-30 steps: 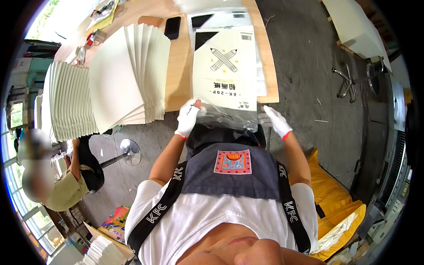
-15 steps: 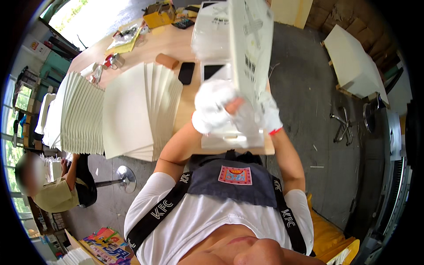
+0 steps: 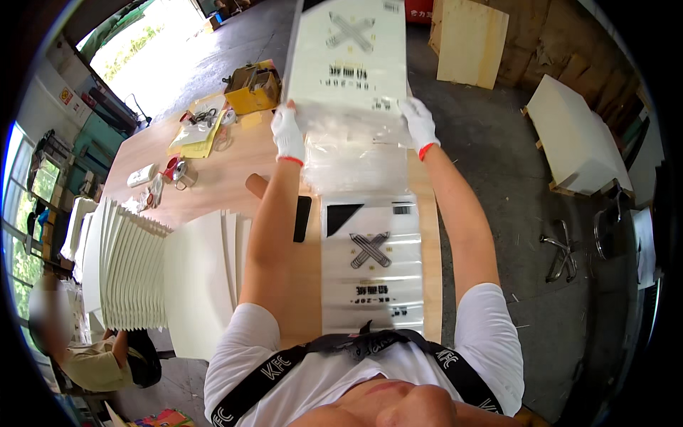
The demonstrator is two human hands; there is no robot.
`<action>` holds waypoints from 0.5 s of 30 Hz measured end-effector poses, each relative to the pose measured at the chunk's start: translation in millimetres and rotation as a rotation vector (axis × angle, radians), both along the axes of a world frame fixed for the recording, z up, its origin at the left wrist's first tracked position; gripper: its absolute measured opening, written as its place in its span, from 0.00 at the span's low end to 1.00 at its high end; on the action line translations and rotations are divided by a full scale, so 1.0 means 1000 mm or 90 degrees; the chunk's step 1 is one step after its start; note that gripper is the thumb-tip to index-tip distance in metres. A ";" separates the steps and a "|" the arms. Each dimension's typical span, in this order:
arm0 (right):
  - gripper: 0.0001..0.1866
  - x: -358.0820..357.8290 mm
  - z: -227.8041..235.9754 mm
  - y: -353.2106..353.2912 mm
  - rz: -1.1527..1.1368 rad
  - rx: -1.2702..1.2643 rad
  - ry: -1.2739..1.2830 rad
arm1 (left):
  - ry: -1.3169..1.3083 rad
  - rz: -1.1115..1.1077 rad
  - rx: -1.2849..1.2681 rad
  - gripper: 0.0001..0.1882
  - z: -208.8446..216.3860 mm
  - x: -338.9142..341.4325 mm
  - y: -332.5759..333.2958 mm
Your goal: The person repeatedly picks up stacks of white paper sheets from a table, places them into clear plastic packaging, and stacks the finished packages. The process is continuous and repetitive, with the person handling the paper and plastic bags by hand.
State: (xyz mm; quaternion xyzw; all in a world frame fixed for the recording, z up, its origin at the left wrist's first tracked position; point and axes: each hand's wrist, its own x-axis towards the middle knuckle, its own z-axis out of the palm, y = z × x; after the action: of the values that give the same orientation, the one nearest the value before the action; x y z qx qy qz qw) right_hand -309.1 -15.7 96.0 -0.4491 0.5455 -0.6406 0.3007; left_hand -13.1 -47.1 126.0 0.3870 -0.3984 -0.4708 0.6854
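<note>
My gloved left hand (image 3: 288, 134) grips the near left corner of a flat white pack of paper (image 3: 345, 67). Its clear plastic wrapper carries a crossed-pencils print. At the near right corner, my gloved right hand (image 3: 418, 122) holds the same pack. Both arms reach out to the table's far end, and the pack's far edge runs out of view. Below the pack's near edge lies crinkled clear plastic (image 3: 356, 164). Closer to me is a stack of clear printed bags (image 3: 372, 285) with the same pencils print, lying flat between my forearms.
Fanned stacks of white paper (image 3: 203, 285) lie on the table's left side. A black phone (image 3: 303, 219) is beside my left forearm. Farther off are a metal mug (image 3: 185, 175) and a yellow box (image 3: 252, 89). Another person (image 3: 99, 359) sits at lower left.
The pack was upright and close to me; now it is farther away and tilted flatter. My arms have stretched forward, uncovering the printed bags in front of me.
</note>
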 end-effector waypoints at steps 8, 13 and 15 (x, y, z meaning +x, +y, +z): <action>0.34 -0.009 -0.093 0.016 -0.091 0.165 0.287 | -0.002 -0.043 0.250 0.15 -0.149 -0.001 0.009; 0.35 0.014 -0.044 0.092 0.130 0.265 0.129 | 0.041 0.110 0.145 0.13 -0.140 -0.019 0.088; 0.36 0.010 -0.063 0.141 0.182 0.261 -0.105 | 0.002 0.104 0.142 0.16 -0.148 -0.028 0.149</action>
State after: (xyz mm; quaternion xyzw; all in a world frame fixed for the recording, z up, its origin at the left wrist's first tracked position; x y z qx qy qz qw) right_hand -299.0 124.9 33.1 -0.3973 0.5686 -0.5022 0.5164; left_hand -41.5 102.0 -21.7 0.4915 -0.3095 -0.4554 0.6748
